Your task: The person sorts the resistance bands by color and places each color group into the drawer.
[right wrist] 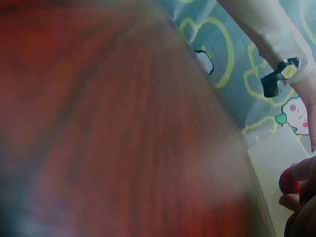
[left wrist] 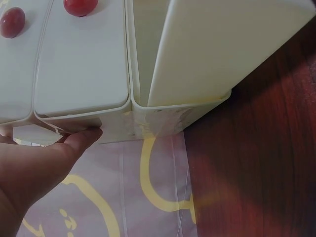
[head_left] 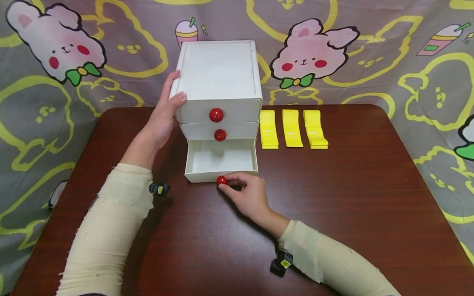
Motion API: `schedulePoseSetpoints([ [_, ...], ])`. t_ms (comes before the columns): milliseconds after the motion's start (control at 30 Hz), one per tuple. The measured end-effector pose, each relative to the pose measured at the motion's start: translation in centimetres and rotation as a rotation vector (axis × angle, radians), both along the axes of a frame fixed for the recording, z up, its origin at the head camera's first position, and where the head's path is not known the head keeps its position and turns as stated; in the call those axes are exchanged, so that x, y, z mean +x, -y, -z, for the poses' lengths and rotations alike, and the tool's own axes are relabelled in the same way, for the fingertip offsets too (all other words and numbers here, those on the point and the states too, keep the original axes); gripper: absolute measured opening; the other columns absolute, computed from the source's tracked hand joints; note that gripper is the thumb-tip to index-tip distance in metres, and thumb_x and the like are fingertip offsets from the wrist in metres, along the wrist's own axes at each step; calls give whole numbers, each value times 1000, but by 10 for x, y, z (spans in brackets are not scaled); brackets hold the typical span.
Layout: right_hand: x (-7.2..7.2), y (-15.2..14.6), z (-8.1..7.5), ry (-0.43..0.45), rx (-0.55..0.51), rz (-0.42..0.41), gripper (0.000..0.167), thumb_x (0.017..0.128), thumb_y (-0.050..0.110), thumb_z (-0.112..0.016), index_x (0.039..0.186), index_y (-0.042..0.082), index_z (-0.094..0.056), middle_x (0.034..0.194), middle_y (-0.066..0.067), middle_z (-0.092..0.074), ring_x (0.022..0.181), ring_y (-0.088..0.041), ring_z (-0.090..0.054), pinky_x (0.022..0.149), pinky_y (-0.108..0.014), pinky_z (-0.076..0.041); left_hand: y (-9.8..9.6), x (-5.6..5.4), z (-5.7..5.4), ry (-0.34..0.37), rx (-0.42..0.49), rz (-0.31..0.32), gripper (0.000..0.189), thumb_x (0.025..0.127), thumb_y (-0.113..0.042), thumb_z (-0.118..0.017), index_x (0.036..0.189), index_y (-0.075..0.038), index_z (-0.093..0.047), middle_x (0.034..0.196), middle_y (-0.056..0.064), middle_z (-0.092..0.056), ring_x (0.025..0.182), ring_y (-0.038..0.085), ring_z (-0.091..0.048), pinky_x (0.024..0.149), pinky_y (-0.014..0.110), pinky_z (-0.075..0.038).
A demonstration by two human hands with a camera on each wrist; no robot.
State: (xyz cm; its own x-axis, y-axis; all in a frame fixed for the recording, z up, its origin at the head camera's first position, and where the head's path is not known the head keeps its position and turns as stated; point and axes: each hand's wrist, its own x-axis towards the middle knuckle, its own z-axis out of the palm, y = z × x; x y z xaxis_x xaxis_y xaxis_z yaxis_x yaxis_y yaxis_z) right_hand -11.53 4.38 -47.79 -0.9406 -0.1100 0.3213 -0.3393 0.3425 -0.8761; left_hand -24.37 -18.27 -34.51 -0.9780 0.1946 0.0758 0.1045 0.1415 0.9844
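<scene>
A white cabinet of three drawers [head_left: 218,70] with red round knobs stands on the table. Its bottom drawer [head_left: 222,158] is pulled out, and the white floor inside shows. My right hand [head_left: 248,193] pinches the red knob [head_left: 221,181] of that drawer between thumb and fingers. In the right wrist view only part of the right hand [right wrist: 302,192] and the knob [right wrist: 289,181] show, at the lower right. My left hand [head_left: 161,117] rests against the cabinet's left side, thumb near the front top corner. The left wrist view shows that hand [left wrist: 39,168] touching the side wall; some fingers are hidden.
Several folded yellow strips, among them a left one [head_left: 269,129], a middle one [head_left: 292,128] and a right one [head_left: 314,128], lie right of the cabinet. Behind the dark brown table [head_left: 370,185] hangs a patterned curtain [head_left: 229,16]. Each wrist carries a small black camera [head_left: 159,189].
</scene>
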Motion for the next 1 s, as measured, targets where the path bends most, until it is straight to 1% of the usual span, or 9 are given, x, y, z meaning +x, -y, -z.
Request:
schedulePoseSetpoints([
  [233,9,-3,1,-60,19,-27,18,79,17,-88,93,11,-79,85,5,-75,75,-2,-69,67,-30,-55,1,0,0,-2,-8,-2,64,98,-45,-48,154,-46,-17,157,0,-16,137,28,-24,106,63,-25],
  [500,15,-6,1,-121,82,-55,16,80,15,-86,94,11,-79,88,5,-75,77,-6,-69,67,-26,-55,3,-1,0,-4,-3,-2,64,98,-44,-48,154,-45,-17,157,-1,-15,138,27,-23,106,64,-24],
  [633,17,-12,-2,-127,168,-82,19,82,14,-85,100,12,-79,93,4,-75,82,-7,-70,69,-27,-55,2,-1,0,-4,-6,0,64,98,-45,-48,154,-46,-17,157,-1,-16,138,27,-25,105,63,-26],
  [700,19,-16,-6,-124,222,-101,22,82,14,-84,103,12,-79,96,3,-75,87,-7,-70,73,-28,-55,2,-1,0,-3,-5,3,64,98,-45,-48,154,-46,-17,157,-1,-16,138,27,-24,105,63,-26],
  [767,21,-20,-11,-122,267,-120,22,82,15,-84,103,11,-79,97,4,-75,90,-7,-69,76,-28,-55,2,-1,0,-3,-8,4,64,98,-45,-48,154,-46,-17,157,-2,-15,138,26,-24,106,63,-25],
  [833,23,-24,-17,-127,279,-142,21,82,16,-84,101,10,-79,97,4,-75,91,-6,-69,77,-29,-55,2,0,0,1,-3,2,64,98,-45,-48,154,-46,-17,157,-2,-15,138,26,-23,106,63,-25],
  [867,24,-27,-20,-129,269,-158,19,82,15,-84,100,9,-79,96,3,-75,86,-5,-68,74,-29,-55,2,0,0,3,-2,1,64,98,-45,-48,154,-46,-17,157,-2,-15,138,26,-23,106,63,-24],
  [933,25,-31,-26,-144,246,-182,17,81,14,-84,97,8,-79,93,3,-75,69,-2,-64,62,-26,-53,2,0,0,3,-4,2,64,98,-45,-48,154,-46,-17,158,-2,-15,138,26,-22,106,63,-25],
  [1000,26,-37,-31,-168,215,-201,16,81,13,-84,95,7,-79,90,2,-75,54,2,-52,50,-22,-47,2,0,0,3,-6,4,64,98,-45,-48,154,-46,-17,157,-2,-15,139,26,-23,106,63,-25],
])
